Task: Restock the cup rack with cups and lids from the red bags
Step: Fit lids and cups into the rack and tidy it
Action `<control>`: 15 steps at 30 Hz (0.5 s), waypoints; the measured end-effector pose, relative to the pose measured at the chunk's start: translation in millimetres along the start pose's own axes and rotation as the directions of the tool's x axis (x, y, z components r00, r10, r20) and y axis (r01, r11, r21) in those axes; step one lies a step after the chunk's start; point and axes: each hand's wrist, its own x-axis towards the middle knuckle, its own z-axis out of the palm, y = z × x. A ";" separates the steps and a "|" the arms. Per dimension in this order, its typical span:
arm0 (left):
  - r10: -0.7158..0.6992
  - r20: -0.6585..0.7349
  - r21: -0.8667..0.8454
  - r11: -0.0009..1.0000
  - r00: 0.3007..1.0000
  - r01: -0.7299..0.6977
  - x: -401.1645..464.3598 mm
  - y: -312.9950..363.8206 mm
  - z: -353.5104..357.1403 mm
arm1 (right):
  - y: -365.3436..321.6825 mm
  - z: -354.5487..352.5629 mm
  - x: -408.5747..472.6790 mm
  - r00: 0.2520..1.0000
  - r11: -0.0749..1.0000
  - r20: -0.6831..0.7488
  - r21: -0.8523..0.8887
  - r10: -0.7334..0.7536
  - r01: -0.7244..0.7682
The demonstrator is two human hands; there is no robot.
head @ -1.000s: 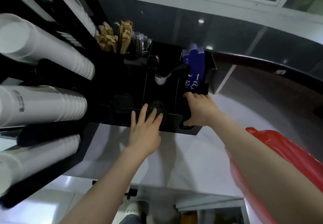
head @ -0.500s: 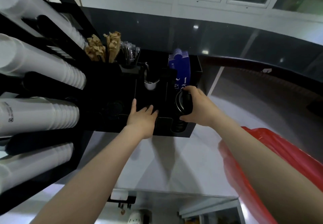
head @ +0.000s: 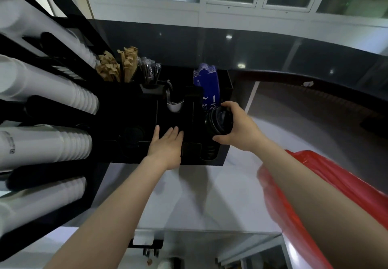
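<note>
Head view looks down on a black compartmented organiser tray [head: 225, 92] on a pale marble-look counter [head: 195, 195]. The right hand [head: 241, 128] grips a short stack of round black plastic lids [head: 219, 119], tipped on edge so the stack's axis runs roughly from 9 to 3 o'clock, its flat face turned toward 9, above the tray's right-hand compartment. More black lids [head: 210, 152] sit in that compartment. The left hand [head: 167, 144] lies flat and open, holding nothing, on the tray's front edge. Stacks of white paper cups [head: 46, 144] lie sideways in the black cup rack [head: 48, 172] at 9 o'clock. A red plastic bag [head: 327, 176] sits at 4 o'clock.
</note>
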 end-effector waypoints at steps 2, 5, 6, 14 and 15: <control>-0.007 -0.040 -0.113 0.994 0.999 0.003 -9.6 0.4 -1.0 | -0.5 -4.1 -8.1 1.000 1.000 -0.017 0.029 -0.003 0.004; -0.008 -0.142 -0.203 0.979 0.990 -0.021 -32.0 4.6 0.6 | -0.7 -3.9 -24.9 1.000 0.997 -0.016 0.072 -0.017 0.018; -0.012 -0.169 -0.219 0.975 0.985 -0.026 -41.1 6.6 1.6 | -1.0 -1.6 -32.0 1.000 0.996 -0.012 0.090 -0.017 0.018; -0.059 -0.274 -0.260 0.966 0.960 -0.014 -136.2 22.3 14.9 | -15.1 38.9 -92.8 0.992 0.967 0.111 0.253 -0.058 0.028; -0.066 -0.304 -0.243 0.970 0.950 -0.010 -150.4 23.0 16.0 | -19.7 44.3 -99.3 0.989 0.961 0.130 0.273 -0.073 0.035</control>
